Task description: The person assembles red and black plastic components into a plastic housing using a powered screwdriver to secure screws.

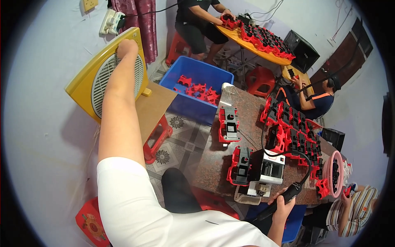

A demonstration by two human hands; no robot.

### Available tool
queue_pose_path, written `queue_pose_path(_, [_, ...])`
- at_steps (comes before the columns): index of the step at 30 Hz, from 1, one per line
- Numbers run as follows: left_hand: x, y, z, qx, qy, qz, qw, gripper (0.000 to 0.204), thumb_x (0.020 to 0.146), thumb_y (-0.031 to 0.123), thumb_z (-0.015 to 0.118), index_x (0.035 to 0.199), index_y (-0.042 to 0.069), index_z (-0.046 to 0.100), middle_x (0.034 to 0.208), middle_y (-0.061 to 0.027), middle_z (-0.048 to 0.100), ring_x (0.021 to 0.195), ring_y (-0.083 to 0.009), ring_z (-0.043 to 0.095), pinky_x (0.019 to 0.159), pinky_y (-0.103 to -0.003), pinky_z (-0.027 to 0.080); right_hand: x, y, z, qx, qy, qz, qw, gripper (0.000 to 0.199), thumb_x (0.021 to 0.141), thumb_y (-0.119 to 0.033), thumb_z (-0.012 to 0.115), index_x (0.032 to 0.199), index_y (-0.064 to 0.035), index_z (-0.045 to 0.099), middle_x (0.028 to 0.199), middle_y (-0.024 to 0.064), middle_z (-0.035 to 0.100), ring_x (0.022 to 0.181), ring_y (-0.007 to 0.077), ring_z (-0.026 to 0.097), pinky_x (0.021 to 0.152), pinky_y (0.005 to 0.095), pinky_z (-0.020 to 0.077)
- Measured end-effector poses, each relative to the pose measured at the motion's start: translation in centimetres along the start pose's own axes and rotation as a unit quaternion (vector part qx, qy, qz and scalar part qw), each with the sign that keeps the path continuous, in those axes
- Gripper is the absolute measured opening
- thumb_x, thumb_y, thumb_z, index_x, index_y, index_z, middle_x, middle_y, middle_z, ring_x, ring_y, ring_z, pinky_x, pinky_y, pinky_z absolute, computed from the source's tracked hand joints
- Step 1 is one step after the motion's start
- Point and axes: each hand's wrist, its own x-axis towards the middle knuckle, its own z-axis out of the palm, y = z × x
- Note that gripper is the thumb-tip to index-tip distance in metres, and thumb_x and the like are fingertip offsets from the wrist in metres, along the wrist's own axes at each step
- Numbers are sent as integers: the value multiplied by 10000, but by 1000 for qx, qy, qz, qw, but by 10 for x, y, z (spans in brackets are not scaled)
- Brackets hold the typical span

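Counter [212, 173], speckled reddish-brown stone: extends ahead and right of the person.
Blue rectangular plastic bin [187, 110]: beside the counter's far end, holding loose red pieces [199, 92].
Yellow box-shaped fan [101, 84]: stands near the left wall, round grille facing the person.
White-and-black boxy machine [271, 166]: on the counter's near part.
Black corded handheld tool [290, 192]: slants beside the counter's near edge.
Red-and-black plastic assembly [240, 166]: just left of the machine.
Left hand [128, 47]: at the fan's upper front; fingers hidden, cannot tell whether it grips.
Right hand [283, 207]: wrapped around the tool.
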Motion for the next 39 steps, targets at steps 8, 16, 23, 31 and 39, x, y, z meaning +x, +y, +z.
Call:
queue_pose_path(8, [10, -28, -20, 144, -8, 109, 984, 341, 890, 316, 512, 997, 56, 704, 1034, -151, 686, 975, -326, 661, 828, -454, 525, -4, 0, 0, -4, -26, -19, 999, 349, 844, -190, 680, 1056, -36, 449, 769, 75, 555, 555, 169, 562, 486, 291, 488])
queue_pose_path(16, [-127, -86, 49, 28, -189, 298, 935, 360, 869, 383, 568, 922, 46, 682, 881, -197, 682, 842, -361, 665, 724, -481, 515, -3, -10, 3, -6, -55, -15, 998, 336, 842, -175, 676, 1042, -41, 442, 774, 59, 528, 589, 158, 559, 499, 276, 477])
queue_pose_path(23, [-391, -122, -18, -251, -503, 136, 816, 198, 862, 228, 640, 902, 34, 648, 697, -65, 636, 596, -125, 601, 543, -289, 484, 9, -12, 3, 47, -107, -19, 993, 383, 823, -122, 700, 1103, -6, 467, 866, 83, 577, 637, 156, 584, 560, 283, 492])
queue_pose_path(31, [-548, -141, -41, -322, -534, 84, 777, 497, 851, 340, 670, 1168, -13, 526, 1053, -167, 626, 968, -235, 615, 834, -341, 489, -18, 11, -20, 110, -169, -7, 979, 428, 825, -205, 712, 1108, 0, 464, 839, 87, 577, 628, 168, 589, 545, 287, 497])
queue_pose_path(39, [-574, -76, 1, -309, -550, 0, 776, 843, 757, 474, 749, 1317, -30, 369, 1192, -195, 551, 1050, -241, 563, 875, -350, 459, -15, 10, -64, 162, -186, -42, 968, 465, 848, -215, 694, 1163, -12, 420, 859, 89, 556, 666, 167, 583, 576, 293, 510])
